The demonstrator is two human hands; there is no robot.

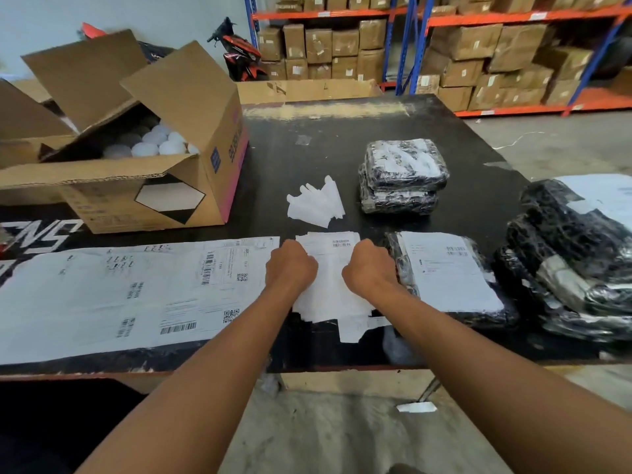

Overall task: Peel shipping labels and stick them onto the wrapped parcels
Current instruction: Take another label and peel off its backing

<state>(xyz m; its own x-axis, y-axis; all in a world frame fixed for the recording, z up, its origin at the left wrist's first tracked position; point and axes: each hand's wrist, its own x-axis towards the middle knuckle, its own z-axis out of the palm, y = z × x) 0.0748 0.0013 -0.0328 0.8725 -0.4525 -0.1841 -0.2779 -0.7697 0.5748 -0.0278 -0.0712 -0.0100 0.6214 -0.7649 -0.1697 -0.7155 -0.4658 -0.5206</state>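
A small stack of white shipping labels (330,278) lies on the black table near its front edge. My left hand (290,266) grips the stack's left side and my right hand (367,266) grips its right side, both with fingers curled under. Just right of my right hand lies a black wrapped parcel (485,313) with a white label (448,268) stuck on top. Two more wrapped parcels (403,176) are stacked further back. A long strip of printed labels (130,295) stretches out to the left.
An open cardboard box (143,186) with white round items stands at the back left. Crumpled white backing paper (318,203) lies mid-table. A pile of black wrapped parcels (578,261) fills the right edge. Shelves of cartons (478,53) stand behind.
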